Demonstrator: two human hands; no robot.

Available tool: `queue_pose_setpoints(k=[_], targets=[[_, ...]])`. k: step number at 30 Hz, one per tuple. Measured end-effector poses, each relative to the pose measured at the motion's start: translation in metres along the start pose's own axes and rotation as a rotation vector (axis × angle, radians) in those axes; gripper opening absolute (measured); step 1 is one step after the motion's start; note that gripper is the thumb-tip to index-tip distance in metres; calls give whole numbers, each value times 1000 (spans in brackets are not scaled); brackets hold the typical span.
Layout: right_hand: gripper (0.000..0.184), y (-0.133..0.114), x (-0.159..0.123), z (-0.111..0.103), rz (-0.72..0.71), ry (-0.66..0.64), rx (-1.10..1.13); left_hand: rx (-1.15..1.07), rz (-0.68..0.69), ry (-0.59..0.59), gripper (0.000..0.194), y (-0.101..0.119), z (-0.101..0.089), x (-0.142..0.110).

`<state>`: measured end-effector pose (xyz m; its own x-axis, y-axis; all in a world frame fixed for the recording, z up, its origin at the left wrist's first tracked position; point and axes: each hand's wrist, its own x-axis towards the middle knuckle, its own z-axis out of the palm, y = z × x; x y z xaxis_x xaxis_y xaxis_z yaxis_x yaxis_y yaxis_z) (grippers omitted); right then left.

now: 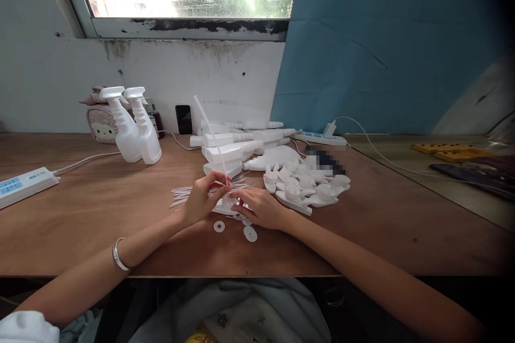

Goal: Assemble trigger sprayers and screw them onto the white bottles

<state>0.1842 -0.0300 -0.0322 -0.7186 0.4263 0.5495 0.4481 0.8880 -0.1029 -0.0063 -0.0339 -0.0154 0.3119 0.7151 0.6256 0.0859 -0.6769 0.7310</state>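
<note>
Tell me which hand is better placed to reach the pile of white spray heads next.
Probably the right hand: it is nearer the white spray heads, while the left hand is farther off and pinches the thin tube.

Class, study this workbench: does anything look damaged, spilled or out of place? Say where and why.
The window frame looks worn: dark patches break its pale lower edge, perhaps flaked paint, and the wall beneath is stained. Loose white discs lie near the right hand, but nothing looks spilled.
</note>
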Motion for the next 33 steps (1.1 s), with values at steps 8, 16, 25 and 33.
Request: queue_pose_setpoints(k=[8, 16, 25, 33], targets=[[21, -1, 1, 0, -1, 18, -9, 327, 27, -74, 9, 4, -6, 2], [21, 0, 0, 0, 37, 35, 42, 365, 62, -91, 8, 4, -7, 2], [27, -6, 2, -5, 155, 117, 192, 382, 124, -120, 7, 7, -8, 4], [13, -13, 28, -3, 323, 324, 344, 452, 101, -95, 11, -1, -12, 5]])
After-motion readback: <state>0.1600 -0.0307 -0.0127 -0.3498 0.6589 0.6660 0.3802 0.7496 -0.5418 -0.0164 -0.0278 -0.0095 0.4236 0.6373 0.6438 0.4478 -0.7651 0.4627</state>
